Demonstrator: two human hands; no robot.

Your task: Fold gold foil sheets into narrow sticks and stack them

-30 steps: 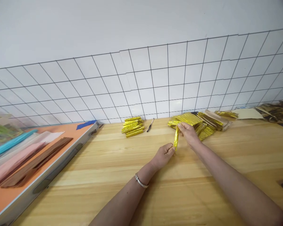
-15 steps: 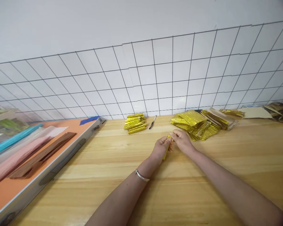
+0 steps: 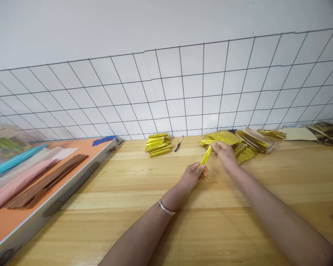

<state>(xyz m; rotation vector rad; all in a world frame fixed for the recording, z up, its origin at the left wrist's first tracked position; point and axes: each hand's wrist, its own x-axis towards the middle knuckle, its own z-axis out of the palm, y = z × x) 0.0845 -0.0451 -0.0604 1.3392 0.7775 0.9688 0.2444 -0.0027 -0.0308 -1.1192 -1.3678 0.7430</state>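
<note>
Between my hands a narrow strip of shiny gold foil paper (image 3: 206,155) is stretched at a slant above the wooden table. My left hand (image 3: 193,174) pinches its lower end between thumb and fingers, a silver bangle on that wrist. At the upper end, the fingertips of my right hand (image 3: 222,152) are closed on the strip. Just behind my right hand lies a loose heap of folded gold foil paper (image 3: 224,137), partly hidden by it. A stack of narrow gold foil pieces (image 3: 157,145) sits farther left by the wall.
A pen (image 3: 179,143) lies between the gold piles. On the left, an orange-topped board (image 3: 80,146) with a raised edge carries brown, pink, white and turquoise paper (image 3: 19,159). Cream card (image 3: 299,133) and dark sheets (image 3: 329,133) lie at the right. A white gridded wall (image 3: 192,88) bounds the table.
My right hand has moved up and to the right, away from my left hand. More of the gold strip now shows, drawn out between the two.
</note>
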